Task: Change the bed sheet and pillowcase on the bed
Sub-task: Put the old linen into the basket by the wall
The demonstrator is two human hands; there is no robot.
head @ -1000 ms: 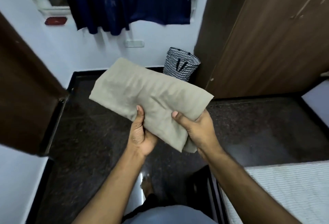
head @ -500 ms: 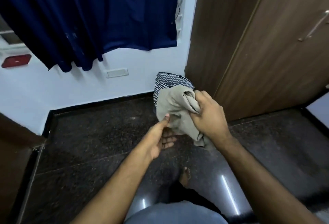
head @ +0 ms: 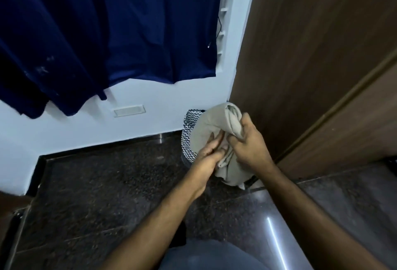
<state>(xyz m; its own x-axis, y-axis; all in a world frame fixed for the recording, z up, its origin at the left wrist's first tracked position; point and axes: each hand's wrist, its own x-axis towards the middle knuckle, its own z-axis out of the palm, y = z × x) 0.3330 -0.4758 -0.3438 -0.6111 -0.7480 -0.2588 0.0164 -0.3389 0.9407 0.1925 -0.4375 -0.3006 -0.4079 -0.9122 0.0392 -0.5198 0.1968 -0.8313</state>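
A beige cloth (head: 206, 132), soft and matte, is bunched into a loose, rumpled roll held in front of the person at the corner of the room. Its upper end is folded over in thick creases, and a limp tail hangs down below the hands. Whether it is a pillowcase or a folded sheet is hard to tell from this bundle.

The right hand (head: 250, 144) has its fingers curled tightly round the upper folds, knuckles up, thumb tucked beneath the fabric, with the forearm reaching in from the lower right. The left hand (head: 209, 154) lies along the near side of the cloth with its fingers straight and close together, pressing flat against the fabric, fingertips almost meeting the right hand's thumb; its forearm comes up from the bottom centre.

Just behind the cloth stands a woven basket (head: 188, 138) with a navy and white zigzag pattern, soft-sided and mostly hidden by the bundle. It sits on the floor (head: 103, 194), which is dark speckled stone, polished enough to carry a bright streak of reflected light. A dark blue curtain (head: 107, 29) hangs in heavy, smooth folds against the pale wall (head: 129, 132). To the right rises a wardrobe (head: 311, 65) of brown wood-grain laminate, flat and matte.
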